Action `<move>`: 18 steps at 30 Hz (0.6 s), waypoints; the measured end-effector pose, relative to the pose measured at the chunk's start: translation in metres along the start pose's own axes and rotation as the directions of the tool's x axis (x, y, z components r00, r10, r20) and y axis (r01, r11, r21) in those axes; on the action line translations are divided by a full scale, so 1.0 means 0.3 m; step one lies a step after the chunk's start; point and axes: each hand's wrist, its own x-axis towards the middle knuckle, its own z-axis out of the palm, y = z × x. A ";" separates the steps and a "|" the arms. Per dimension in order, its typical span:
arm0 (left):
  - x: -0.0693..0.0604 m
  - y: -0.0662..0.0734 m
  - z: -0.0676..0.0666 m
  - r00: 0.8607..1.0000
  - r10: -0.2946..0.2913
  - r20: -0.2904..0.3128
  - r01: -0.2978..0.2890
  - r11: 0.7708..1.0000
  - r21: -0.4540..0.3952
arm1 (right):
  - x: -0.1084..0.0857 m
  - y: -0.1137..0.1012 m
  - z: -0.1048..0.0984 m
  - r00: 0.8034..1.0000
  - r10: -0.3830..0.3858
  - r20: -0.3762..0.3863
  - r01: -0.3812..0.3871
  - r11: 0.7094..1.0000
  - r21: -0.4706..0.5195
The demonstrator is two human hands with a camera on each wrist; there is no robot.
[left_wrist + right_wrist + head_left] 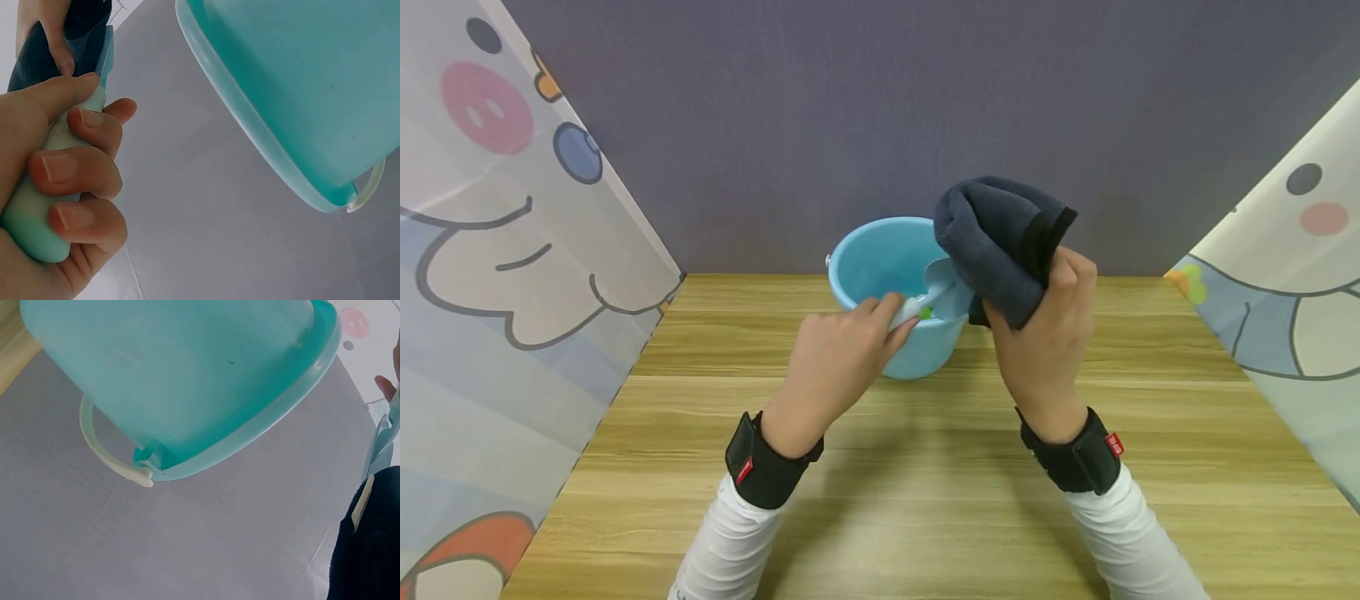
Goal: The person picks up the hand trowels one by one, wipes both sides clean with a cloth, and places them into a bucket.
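My left hand (842, 358) grips the pale handle of a light blue toy shovel (949, 287), fingers curled round it in the left wrist view. The shovel's blade is above the near right rim of a light blue bucket (921, 354). In my right hand (1051, 333) is a folded dark grey towel (992, 237), held beside the blade and covering part of it. The right wrist view shows the towel (369, 550) close against the blade (381, 447); whether they touch is hard to tell. Something bright green (926, 313) shows behind the shovel, at the bucket.
The bucket stands on a wood-grain table (910, 517) near its back edge, before a grey panel (820, 108). Its white handle (103, 456) hangs on the side. Cartoon-printed sheets (512, 250) border the table on left and right.
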 end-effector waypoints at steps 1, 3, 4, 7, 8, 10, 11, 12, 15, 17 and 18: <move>0.000 -0.003 -0.001 1.000 -0.002 0.001 0.002 1.000 0.005 | 0.002 0.001 0.000 1.000 0.007 0.000 -0.007 1.000 0.004; -0.001 -0.009 -0.001 1.000 -0.004 0.000 0.004 1.000 0.013 | 0.005 0.003 -0.002 1.000 0.022 0.003 -0.023 1.000 0.015; -0.001 -0.011 -0.001 1.000 -0.006 0.000 0.006 1.000 0.016 | 0.006 0.004 -0.003 1.000 0.031 0.005 -0.031 0.999 0.017; -0.003 -0.019 0.000 1.000 -0.010 -0.009 0.010 1.000 0.021 | 0.008 0.007 -0.007 0.999 0.051 0.014 -0.051 0.999 0.012; -0.003 -0.021 0.001 1.000 -0.010 -0.013 0.010 1.000 0.021 | 0.008 0.008 -0.008 0.998 0.056 0.017 -0.056 0.998 0.009; -0.004 -0.024 0.000 1.000 -0.013 -0.018 0.014 1.000 0.023 | 0.009 0.010 -0.009 0.998 0.061 0.022 -0.061 0.998 0.000; -0.004 -0.025 0.000 1.000 -0.014 -0.021 0.015 1.000 0.022 | 0.009 0.010 -0.010 0.998 0.062 0.022 -0.062 0.998 -0.002; -0.004 -0.027 -0.001 1.000 -0.016 -0.021 0.016 1.000 0.019 | 0.010 0.011 -0.010 0.998 0.063 0.023 -0.063 0.998 -0.002; -0.004 -0.031 -0.003 1.000 -0.023 -0.017 0.023 1.000 0.011 | 0.012 0.013 -0.012 0.997 0.069 0.020 -0.069 0.998 -0.002; -0.005 -0.033 -0.004 1.000 -0.028 -0.012 0.028 1.000 0.000 | 0.013 0.014 -0.013 0.997 0.073 0.019 -0.073 0.997 -0.007; -0.006 -0.034 -0.006 1.000 -0.030 -0.007 0.030 1.000 -0.005 | 0.013 0.014 -0.013 0.997 0.074 0.022 -0.074 0.997 -0.011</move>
